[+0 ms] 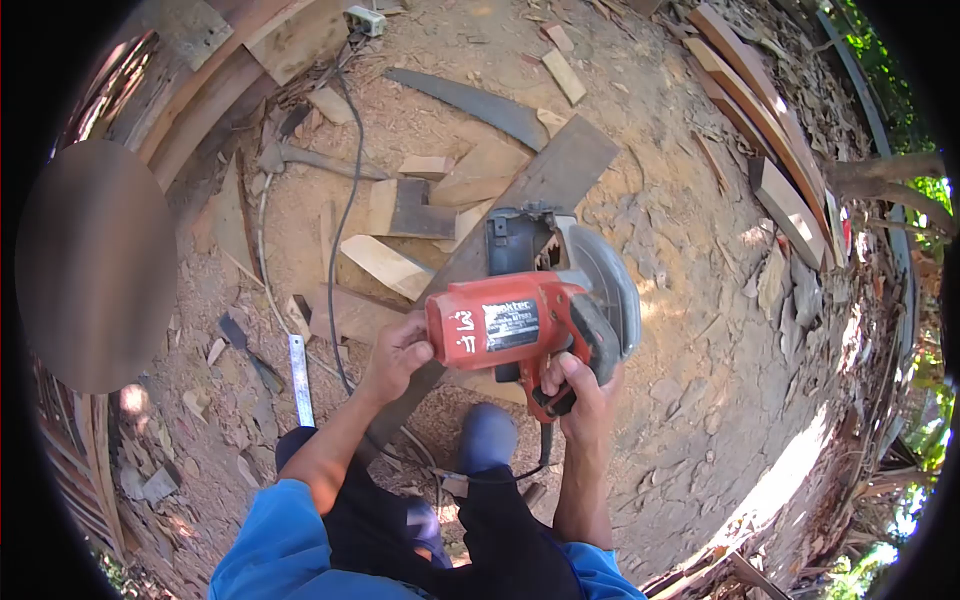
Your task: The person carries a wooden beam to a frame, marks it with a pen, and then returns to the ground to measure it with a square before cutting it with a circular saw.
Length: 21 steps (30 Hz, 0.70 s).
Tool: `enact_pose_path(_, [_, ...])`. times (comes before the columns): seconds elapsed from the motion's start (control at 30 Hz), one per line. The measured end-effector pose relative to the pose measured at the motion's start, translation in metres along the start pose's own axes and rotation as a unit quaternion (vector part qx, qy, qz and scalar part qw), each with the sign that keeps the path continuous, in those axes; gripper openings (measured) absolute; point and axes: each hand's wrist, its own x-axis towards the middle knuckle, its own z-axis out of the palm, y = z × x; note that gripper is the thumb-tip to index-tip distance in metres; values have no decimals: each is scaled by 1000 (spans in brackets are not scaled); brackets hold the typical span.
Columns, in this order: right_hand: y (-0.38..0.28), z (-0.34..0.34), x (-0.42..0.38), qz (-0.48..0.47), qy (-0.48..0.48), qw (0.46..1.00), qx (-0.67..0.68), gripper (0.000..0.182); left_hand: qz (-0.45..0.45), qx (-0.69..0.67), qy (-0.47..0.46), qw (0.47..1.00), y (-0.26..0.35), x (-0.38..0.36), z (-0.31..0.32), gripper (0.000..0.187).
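A red circular saw (487, 318) with a grey blade guard (607, 285) is between my two hands. My right hand (583, 392) is closed round its black and red rear handle. With curled fingers, my left hand (398, 357) grips the end of the red motor housing. Under the saw, a long dark plank (555, 172) slants across the ground, and the saw's base overlaps it in this view. The saw's black cord (546, 443) drops from the handle towards my feet.
Wood offcuts (490, 172), a handsaw blade (470, 103) and a hammer (325, 160) lie beyond the plank. A metal ruler (300, 380) lies left. A cable (352, 190) runs to a socket block (364, 20). Boards (760, 110) are stacked right. My shoe (488, 437) is near the plank.
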Motion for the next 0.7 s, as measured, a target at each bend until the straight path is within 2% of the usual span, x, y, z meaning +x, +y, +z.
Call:
enact_pose_path(0.13, [4, -2, 0, -10, 5, 1000, -2, 38, -10, 30, -22, 999, 6, 4, -3, 61])
enact_pose_path(0.23, [11, -7, -2, -16, 3, 1000, -4, 35, -27, -49, -2, 998, 7, 6, 12, 59])
enact_pose_path(0.27, [9, -8, -4, 35, 24, 999, -15, 21, -9, -27, -44, 999, -6, 6, 7, 56])
enact_pose_path(0.3, [11, -11, -4, 86, 33, 996, -22, 30, 8, 6, -80, 997, -15, 6, -1, 54])
enact_pose_path(0.33, [21, -16, -2, 63, 28, 997, -13, 35, 15, -41, -95, 994, -7, 9, 2, 48])
enact_pose_path(0.37, [25, -27, 1, 49, -36, 997, -38, 37, 24, 26, -59, 998, -9, 8, 2, 44])
enact_pose_path(0.4, [21, -25, 1, 75, -13, 996, -45, 39, 51, 23, -35, 998, -25, 9, 3, 41])
enact_pose_path(0.43, [24, -29, -1, 89, -25, 996, -10, 32, 45, 34, -48, 997, -37, 9, -5, 40])
enact_pose_path(0.47, [3, -13, -6, 96, -31, 995, -19, 30, 30, -24, 12, 999, -35, 9, 2, 43])
enact_pose_path(0.5, [-14, 0, -10, 103, -38, 994, -29, 29, -54, -134, 27, 989, -37, 8, 2, 46])
enact_pose_path(0.53, [-21, 0, -11, 95, -27, 994, -40, 29, -96, -251, 11, 963, -40, 12, 0, 42])
enact_pose_path(0.63, [-14, 9, -7, 61, -12, 996, -60, 28, -154, -228, 63, 959, -36, 16, -9, 44])
enact_pose_path(0.7, [-10, 12, -5, 47, -4, 997, -64, 28, -160, -234, 80, 956, -36, 21, -5, 45])
